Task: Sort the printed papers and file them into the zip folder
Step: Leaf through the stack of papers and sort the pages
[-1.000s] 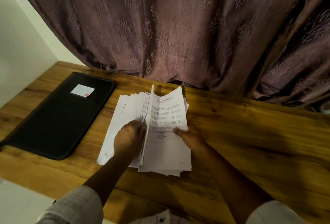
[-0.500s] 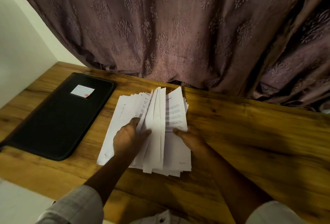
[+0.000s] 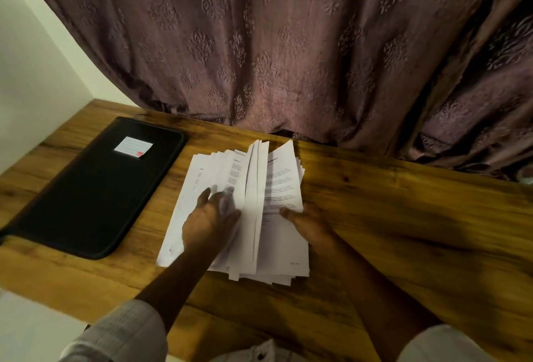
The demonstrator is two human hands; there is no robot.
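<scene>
A stack of white printed papers (image 3: 284,188) lies on the wooden table (image 3: 403,231), fanned open in the middle with a few sheets standing on edge. My left hand (image 3: 209,218) rests on the left part of the pile, fingers spread, thumb against the raised sheets. My right hand (image 3: 307,221) holds the right part of the stack at its edge, thumb on top of the printed page. The black zip folder (image 3: 86,188) lies closed to the left of the papers, with a small white label (image 3: 133,146) on its cover.
A purple patterned curtain (image 3: 288,44) hangs along the table's back edge. A white wall (image 3: 34,73) stands at the far left. The table's front edge runs just before my sleeves.
Sheets that stood up under my left hand have turned over toward the left pile. My left hand's fingers have spread flat onto it. My right hand has kept its place.
</scene>
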